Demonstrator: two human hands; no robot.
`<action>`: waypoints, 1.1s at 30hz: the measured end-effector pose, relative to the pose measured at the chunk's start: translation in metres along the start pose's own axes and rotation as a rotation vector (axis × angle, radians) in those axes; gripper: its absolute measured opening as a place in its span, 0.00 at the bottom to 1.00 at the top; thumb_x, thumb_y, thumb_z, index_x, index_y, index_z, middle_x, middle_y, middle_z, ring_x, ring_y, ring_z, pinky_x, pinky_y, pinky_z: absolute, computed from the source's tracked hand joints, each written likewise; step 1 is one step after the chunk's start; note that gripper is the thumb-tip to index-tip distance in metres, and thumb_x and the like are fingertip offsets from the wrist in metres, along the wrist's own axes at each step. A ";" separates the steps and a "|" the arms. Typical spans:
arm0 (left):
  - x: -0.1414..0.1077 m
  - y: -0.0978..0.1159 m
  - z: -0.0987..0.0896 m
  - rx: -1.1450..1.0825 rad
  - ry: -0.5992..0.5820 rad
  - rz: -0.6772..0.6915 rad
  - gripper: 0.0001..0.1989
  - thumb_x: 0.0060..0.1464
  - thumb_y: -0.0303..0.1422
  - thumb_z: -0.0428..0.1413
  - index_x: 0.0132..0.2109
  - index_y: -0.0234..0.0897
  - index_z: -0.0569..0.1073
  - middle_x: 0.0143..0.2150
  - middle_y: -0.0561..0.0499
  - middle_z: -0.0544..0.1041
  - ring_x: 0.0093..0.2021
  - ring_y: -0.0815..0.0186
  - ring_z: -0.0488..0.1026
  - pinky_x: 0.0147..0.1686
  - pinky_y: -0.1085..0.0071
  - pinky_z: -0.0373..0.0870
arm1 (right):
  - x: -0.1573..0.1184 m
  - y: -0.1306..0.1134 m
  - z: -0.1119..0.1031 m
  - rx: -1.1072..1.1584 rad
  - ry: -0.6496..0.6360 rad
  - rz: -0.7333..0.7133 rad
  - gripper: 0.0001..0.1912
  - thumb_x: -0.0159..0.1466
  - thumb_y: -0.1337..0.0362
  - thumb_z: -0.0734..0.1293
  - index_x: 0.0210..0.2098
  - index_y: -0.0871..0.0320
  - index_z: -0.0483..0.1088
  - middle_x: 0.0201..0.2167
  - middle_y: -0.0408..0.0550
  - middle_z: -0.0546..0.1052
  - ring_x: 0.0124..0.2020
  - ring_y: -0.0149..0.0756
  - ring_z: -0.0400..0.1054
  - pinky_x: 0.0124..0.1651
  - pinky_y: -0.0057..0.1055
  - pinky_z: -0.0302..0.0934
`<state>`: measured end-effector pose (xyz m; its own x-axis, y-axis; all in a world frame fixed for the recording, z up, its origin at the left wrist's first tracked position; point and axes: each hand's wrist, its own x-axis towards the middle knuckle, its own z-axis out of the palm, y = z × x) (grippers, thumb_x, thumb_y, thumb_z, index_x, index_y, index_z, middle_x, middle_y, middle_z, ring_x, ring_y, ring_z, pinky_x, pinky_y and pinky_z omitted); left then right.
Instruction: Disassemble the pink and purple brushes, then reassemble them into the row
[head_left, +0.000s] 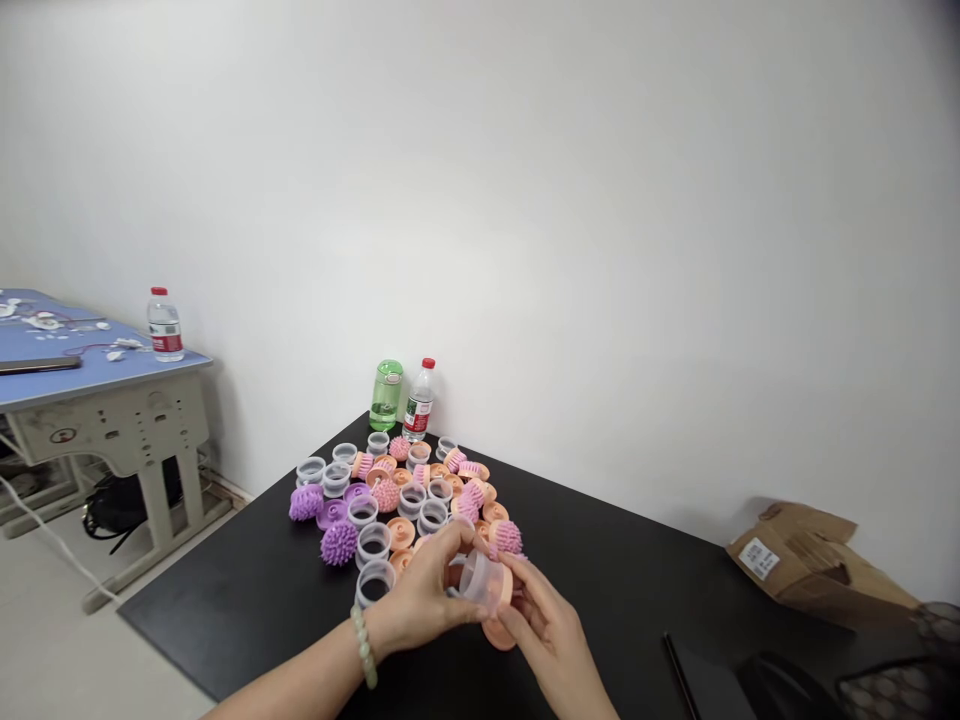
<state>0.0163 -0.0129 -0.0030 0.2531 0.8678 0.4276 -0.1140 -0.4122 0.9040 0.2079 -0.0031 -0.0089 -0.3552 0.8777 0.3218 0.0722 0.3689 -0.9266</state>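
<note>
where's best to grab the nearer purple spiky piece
Probably across the bristled dome of the purple spiky piece, coming from its left: that side faces the black tabletop, while a clear ring stands close on its right.

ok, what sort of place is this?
Possibly a makeshift workroom: spiky pieces and translucent rings spread over a black table, plus a blue desk scattered with white parts.

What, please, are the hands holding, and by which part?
Left hand: clear cup, by its wall; right hand: peach piece at its end, by the edge.
</note>
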 end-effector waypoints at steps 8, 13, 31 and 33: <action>0.000 -0.003 -0.003 0.263 0.145 -0.122 0.18 0.42 0.38 0.67 0.32 0.37 0.65 0.29 0.57 0.66 0.28 0.70 0.63 0.26 0.75 0.63 | 0.000 -0.002 -0.006 -0.126 0.055 -0.112 0.18 0.56 0.59 0.75 0.45 0.52 0.74 0.46 0.51 0.76 0.48 0.46 0.73 0.49 0.38 0.71; 0.004 0.008 -0.012 0.008 0.142 -0.095 0.18 0.55 0.48 0.58 0.37 0.38 0.65 0.32 0.54 0.66 0.29 0.68 0.66 0.28 0.72 0.67 | 0.002 0.003 -0.022 -0.073 0.315 -0.227 0.20 0.58 0.60 0.74 0.48 0.52 0.70 0.50 0.53 0.73 0.53 0.46 0.71 0.54 0.39 0.69; 0.000 0.024 -0.040 0.871 -0.512 0.187 0.21 0.42 0.43 0.66 0.44 0.43 0.78 0.42 0.49 0.73 0.44 0.56 0.67 0.46 0.61 0.64 | 0.002 -0.020 -0.029 -0.389 -0.200 -0.022 0.13 0.50 0.73 0.75 0.30 0.53 0.70 0.49 0.49 0.78 0.59 0.49 0.65 0.60 0.43 0.59; -0.001 0.022 -0.047 0.939 -0.549 0.157 0.22 0.41 0.42 0.67 0.45 0.44 0.78 0.42 0.50 0.73 0.45 0.55 0.67 0.45 0.62 0.64 | 0.000 -0.025 -0.021 -0.494 -0.308 -0.037 0.16 0.47 0.76 0.76 0.26 0.54 0.68 0.46 0.46 0.79 0.59 0.49 0.64 0.60 0.43 0.59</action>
<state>-0.0315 -0.0097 0.0166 0.7196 0.6412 0.2664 0.5350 -0.7566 0.3759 0.2260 -0.0059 0.0185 -0.6154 0.7592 0.2120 0.4543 0.5614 -0.6917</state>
